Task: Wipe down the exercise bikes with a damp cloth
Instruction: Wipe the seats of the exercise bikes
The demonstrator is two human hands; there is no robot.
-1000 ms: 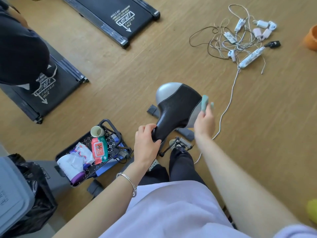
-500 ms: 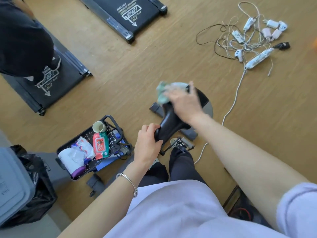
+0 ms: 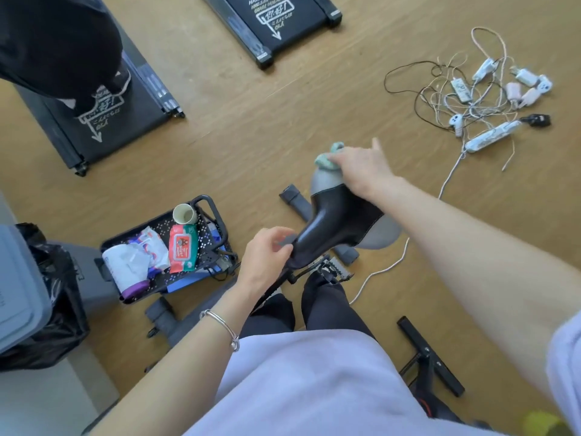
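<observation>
at the far left a grey bin [image 3: 19, 294] sits in a black bag. beside it a black mesh cart [image 3: 217, 215] holds a paper cup [image 3: 185, 214], a red pack of wipes [image 3: 183, 248] and a white bag [image 3: 132, 265]. the left hand [image 3: 267, 259], a bracelet on its wrist, curls its fingers round the narrow nose of the bike saddle [image 3: 336, 225], grasping it. on the saddle's wide grey rear, the right hand [image 3: 361, 166] lies with fingers stretched flat, thumb out, pressing the teal cloth [image 3: 327, 158] against it; the cloth bunches out past the fingertips. a white cable [image 3: 377, 272] trails across the wooden floor [image 3: 283, 121], and up at the far right is a tangle of chargers [image 3: 487, 96]
</observation>
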